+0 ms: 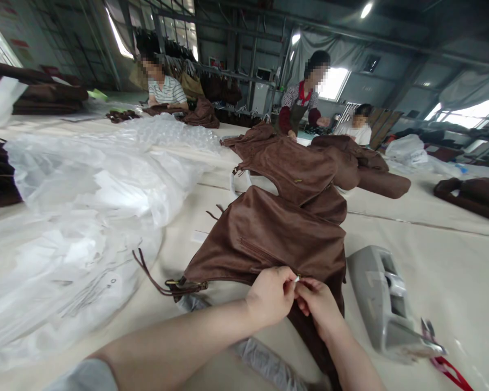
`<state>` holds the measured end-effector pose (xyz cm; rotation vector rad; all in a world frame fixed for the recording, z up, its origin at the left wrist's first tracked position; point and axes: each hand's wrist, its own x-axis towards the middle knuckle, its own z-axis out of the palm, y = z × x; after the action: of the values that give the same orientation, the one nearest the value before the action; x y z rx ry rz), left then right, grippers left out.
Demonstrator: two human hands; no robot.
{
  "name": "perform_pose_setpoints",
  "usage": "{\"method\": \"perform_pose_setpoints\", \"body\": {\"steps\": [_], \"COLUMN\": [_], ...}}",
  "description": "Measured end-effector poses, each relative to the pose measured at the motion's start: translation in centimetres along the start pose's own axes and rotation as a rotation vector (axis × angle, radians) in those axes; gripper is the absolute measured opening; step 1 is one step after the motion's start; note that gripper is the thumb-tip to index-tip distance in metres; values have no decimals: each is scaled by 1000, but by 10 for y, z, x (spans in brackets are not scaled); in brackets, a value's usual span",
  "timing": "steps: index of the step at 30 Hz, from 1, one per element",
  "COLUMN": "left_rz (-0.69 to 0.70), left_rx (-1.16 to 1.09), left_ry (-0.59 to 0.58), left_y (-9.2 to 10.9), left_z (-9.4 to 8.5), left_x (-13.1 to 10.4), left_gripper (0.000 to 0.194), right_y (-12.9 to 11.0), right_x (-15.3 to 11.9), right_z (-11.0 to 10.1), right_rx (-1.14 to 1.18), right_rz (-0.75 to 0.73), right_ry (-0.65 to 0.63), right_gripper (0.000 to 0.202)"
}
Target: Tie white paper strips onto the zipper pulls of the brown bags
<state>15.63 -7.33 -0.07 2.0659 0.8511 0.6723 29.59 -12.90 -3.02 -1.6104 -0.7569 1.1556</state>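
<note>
A brown leather bag (277, 236) lies on the table right in front of me, its strap running down toward me and partly wrapped in clear film. At its near edge my left hand (270, 297) is closed in a pinch, with a small white piece (296, 279) showing at the fingertips. My right hand (318, 305) meets it there, its fingers pressed together at the same spot. What the right fingers hold is hidden. A bit of brass-coloured metal shows just above the fingertips. Thin cords and a buckle (175, 285) hang at the bag's left end.
More brown bags (293, 157) lie just beyond. Clear plastic bags (106, 184) cover the left side. At right stand a grey tape dispenser (381, 304) and red-handled snips (444, 361). Several people work across the table (415, 239), one person (303, 100) standing.
</note>
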Motion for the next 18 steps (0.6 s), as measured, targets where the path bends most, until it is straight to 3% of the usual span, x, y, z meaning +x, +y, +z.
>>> {"method": "perform_pose_setpoints", "body": {"steps": [9, 13, 15, 18], "left_rz": [41, -101, -125, -81], "left_rx": [71, 82, 149, 190], "left_ry": [73, 114, 63, -24], "left_y": [1, 0, -2, -3], "left_z": [0, -3, -6, -9], "left_x": [1, 4, 5, 5], "left_gripper": [19, 25, 24, 36], "right_y": [-9, -4, -4, -5], "right_x": [-9, -8, -8, -9], "right_z": [5, 9, 10, 11], "right_rx": [613, 694, 691, 639], "right_rz": [78, 92, 77, 41], "right_ry": [-184, -171, -170, -179], "right_gripper": [19, 23, 24, 28]}}
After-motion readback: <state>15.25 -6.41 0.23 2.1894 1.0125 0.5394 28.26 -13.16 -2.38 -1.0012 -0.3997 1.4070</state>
